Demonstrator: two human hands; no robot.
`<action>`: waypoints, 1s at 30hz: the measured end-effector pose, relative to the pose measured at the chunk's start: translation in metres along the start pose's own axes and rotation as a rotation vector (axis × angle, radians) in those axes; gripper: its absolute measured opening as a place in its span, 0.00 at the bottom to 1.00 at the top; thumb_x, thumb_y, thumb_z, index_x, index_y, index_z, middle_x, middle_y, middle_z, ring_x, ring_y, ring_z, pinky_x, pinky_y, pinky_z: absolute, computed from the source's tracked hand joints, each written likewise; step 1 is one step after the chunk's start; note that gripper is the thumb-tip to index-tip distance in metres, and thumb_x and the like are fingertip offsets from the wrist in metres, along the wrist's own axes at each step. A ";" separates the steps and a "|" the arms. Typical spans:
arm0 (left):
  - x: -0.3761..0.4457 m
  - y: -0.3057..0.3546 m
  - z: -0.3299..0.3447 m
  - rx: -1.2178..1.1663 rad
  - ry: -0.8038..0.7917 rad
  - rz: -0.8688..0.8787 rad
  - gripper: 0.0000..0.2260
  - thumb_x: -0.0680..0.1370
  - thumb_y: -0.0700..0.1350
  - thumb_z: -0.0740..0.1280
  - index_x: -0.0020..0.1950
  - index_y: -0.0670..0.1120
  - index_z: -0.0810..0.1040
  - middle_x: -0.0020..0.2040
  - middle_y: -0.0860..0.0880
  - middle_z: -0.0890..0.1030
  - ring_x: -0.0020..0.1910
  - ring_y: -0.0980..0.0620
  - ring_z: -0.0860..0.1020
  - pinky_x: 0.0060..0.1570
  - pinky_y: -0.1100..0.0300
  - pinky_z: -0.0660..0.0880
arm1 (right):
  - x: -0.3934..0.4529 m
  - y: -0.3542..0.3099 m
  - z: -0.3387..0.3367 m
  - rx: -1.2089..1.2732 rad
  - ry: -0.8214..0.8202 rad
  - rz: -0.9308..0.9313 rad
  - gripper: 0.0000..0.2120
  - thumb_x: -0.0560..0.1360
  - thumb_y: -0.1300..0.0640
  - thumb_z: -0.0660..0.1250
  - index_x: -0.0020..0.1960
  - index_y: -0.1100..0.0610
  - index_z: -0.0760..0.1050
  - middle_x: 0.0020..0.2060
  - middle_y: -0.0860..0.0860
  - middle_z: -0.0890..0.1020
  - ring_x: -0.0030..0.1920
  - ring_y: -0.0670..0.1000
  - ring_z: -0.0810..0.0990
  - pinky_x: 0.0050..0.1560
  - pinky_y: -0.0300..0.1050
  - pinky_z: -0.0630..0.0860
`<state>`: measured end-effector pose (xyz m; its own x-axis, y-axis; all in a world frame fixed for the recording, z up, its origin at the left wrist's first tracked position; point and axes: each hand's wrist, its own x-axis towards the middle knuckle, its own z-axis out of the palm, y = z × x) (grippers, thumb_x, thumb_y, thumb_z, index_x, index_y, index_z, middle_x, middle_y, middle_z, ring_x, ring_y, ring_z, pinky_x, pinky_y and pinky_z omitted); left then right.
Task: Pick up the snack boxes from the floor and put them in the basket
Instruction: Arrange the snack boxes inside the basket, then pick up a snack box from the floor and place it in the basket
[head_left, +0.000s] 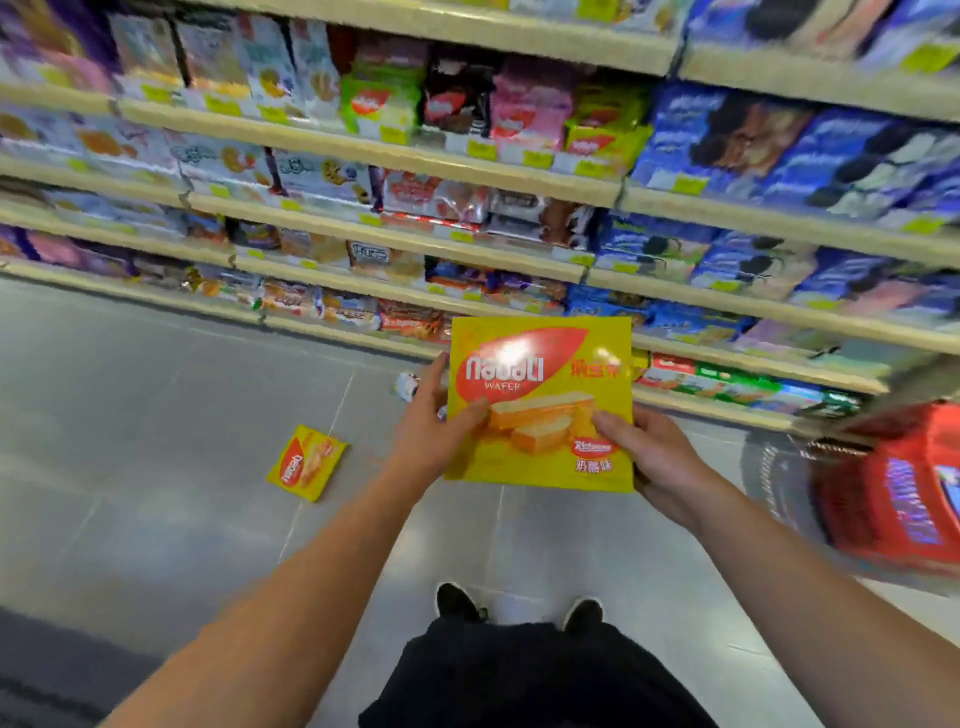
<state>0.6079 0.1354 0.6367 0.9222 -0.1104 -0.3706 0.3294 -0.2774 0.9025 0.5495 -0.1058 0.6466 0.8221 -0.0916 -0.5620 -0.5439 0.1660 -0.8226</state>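
A yellow wafer box with a red logo is held up in front of me, face toward the camera. My left hand grips its left edge and my right hand grips its lower right corner. A second yellow wafer box lies tilted on the grey floor to the left. Another small pack lies on the floor behind my left hand, partly hidden. The red basket stands at the right edge, blurred, with something blue inside it.
Store shelves packed with biscuit and wafer packs run across the whole background, the lowest shelf close to the floor. Grey tiled floor spreads to the left and front. My black shoes stand below the held box.
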 end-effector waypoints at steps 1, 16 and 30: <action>0.000 0.011 0.020 0.002 -0.054 0.049 0.34 0.75 0.50 0.71 0.76 0.59 0.57 0.66 0.54 0.73 0.62 0.56 0.73 0.63 0.54 0.72 | -0.012 0.000 -0.020 0.054 0.032 -0.013 0.16 0.76 0.57 0.67 0.62 0.60 0.76 0.51 0.57 0.85 0.47 0.55 0.85 0.45 0.48 0.82; -0.116 0.101 0.373 0.204 -0.426 0.493 0.40 0.75 0.45 0.71 0.75 0.66 0.48 0.67 0.64 0.63 0.66 0.58 0.68 0.62 0.59 0.67 | -0.203 0.045 -0.305 -0.186 0.805 -0.543 0.42 0.71 0.59 0.72 0.76 0.43 0.52 0.69 0.40 0.68 0.64 0.32 0.69 0.60 0.27 0.67; -0.133 0.111 0.648 0.384 -0.907 0.411 0.43 0.66 0.56 0.75 0.74 0.68 0.53 0.63 0.64 0.71 0.60 0.58 0.74 0.59 0.50 0.76 | -0.263 0.134 -0.537 -0.081 1.118 -0.234 0.41 0.72 0.54 0.74 0.75 0.37 0.53 0.64 0.47 0.75 0.55 0.49 0.81 0.52 0.45 0.77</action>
<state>0.3902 -0.4992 0.6442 0.4009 -0.8890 -0.2214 -0.2044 -0.3224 0.9243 0.1704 -0.5865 0.6377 0.3169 -0.9404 -0.1236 -0.4393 -0.0301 -0.8978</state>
